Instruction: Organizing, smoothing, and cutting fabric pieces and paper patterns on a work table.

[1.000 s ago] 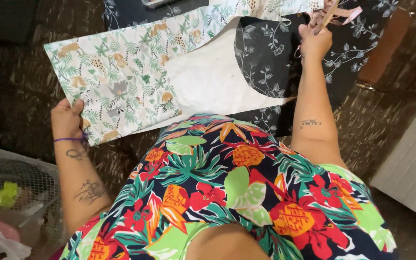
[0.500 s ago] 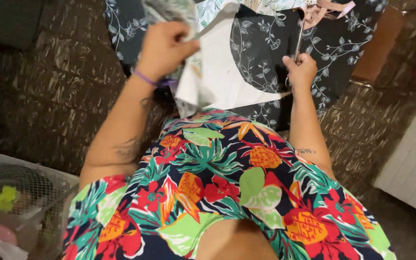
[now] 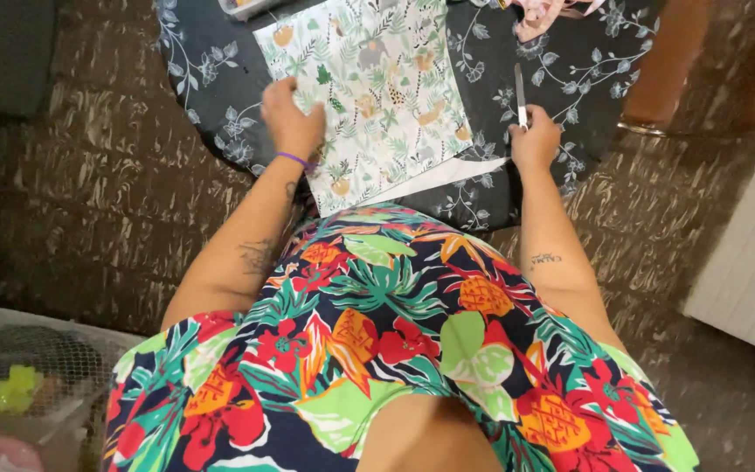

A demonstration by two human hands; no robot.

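Fabric (image 3: 377,96) with a pale ground and a print of leaves and animals lay flat in the upper middle of the frame, on a counter (image 3: 570,79) covered by a dark cloth with white leaf sprigs. A plain white layer showed along its lower right edge, poking out from under the printed side.

The left hand (image 3: 290,118) rested palm down on the left edge of the fabric, left of centre in the frame, its fingers loosely curled together and pressing on the cloth rather than clamped around anything. A purple band (image 3: 294,160) circled that wrist.

The right hand (image 3: 535,140) sat just right of the fabric's lower right corner, on the dark cloth. Its fingers were closed around the handle of a slim tool (image 3: 520,92) whose narrow blade pointed toward the top of the frame, lying beside the fabric's right edge; whether the blade touched the fabric could not be told.

Pink strips (image 3: 548,13) lay at the top edge of the frame, right of centre, well apart from both hands. A wire-mesh basket (image 3: 45,367) holding something yellow-green stood at the lower left. The person's bright floral dress (image 3: 395,350) filled the lower middle, above a brown patterned floor (image 3: 89,175).
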